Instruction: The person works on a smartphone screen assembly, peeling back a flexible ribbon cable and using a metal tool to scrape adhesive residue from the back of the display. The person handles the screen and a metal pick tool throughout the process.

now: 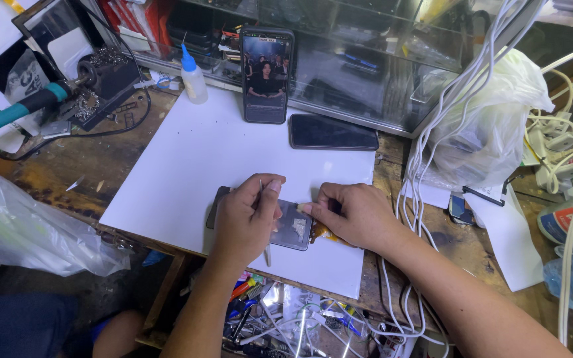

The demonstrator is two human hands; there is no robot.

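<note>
A dark phone panel point(293, 229) with worn grey patches lies on a white sheet point(187, 166) on the workbench. My left hand point(247, 219) rests on its left half and pinches a thin metal tool point(264, 219) that points down across the panel. My right hand point(353, 212) presses its fingertips on the panel's right edge; something orange-brown point(323, 233) peeks out below that hand.
A lit phone point(266, 74) leans upright against a glass cabinet, and a dark phone point(333, 132) lies flat beside it. A small blue-capped bottle point(193, 76) and a soldering stand point(104, 79) are at the back left. White cables point(426, 152) and plastic bags point(492, 126) crowd the right side.
</note>
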